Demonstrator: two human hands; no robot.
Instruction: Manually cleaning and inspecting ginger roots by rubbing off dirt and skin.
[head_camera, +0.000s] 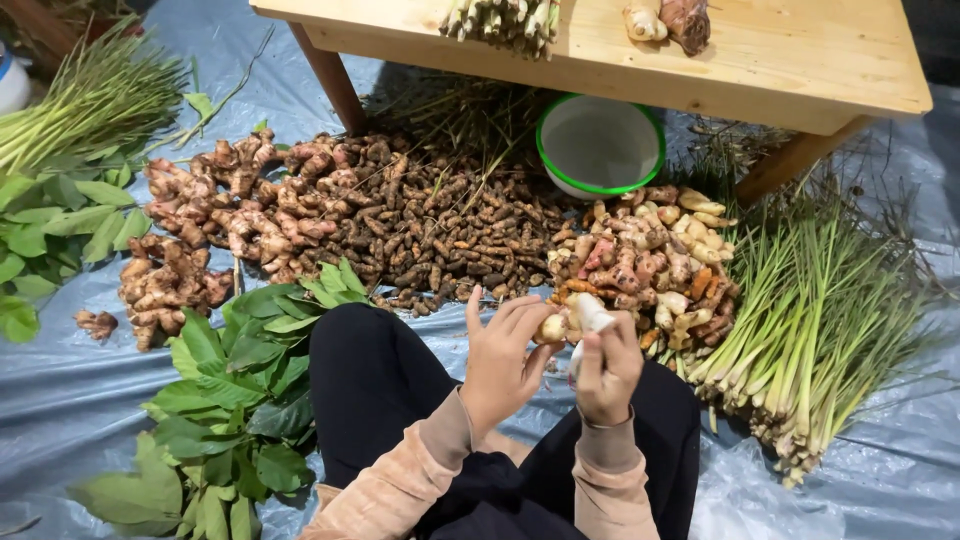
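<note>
The likeliest slip here is the pale root piece (588, 312) getting away from the right hand (606, 368): it is pinched only near its lower end, with most of it standing free above the fingers, so a twist or a tug from the other side could pop it loose, and it would drop onto the grey plastic sheet (60, 400) or roll among the heap of pinkish-yellow roots (650, 255) just beyond, where it would be hard to tell apart. The small yellowish root (552, 327) is at similar risk, since the left hand (500, 365) holds it only at the fingertips (thumb side hidden, so how firm the grip is I cannot tell). Both hands are raised over the person's dark-clothed lap, close together and nearly touching, wrists bent inward; the left is half curled with fingers pointing up, the right closed round its piece. The wooden bench (800, 60) stands well apart at the sheet's far edge, a green-rimmed bowl (600, 145) beneath it.
</note>
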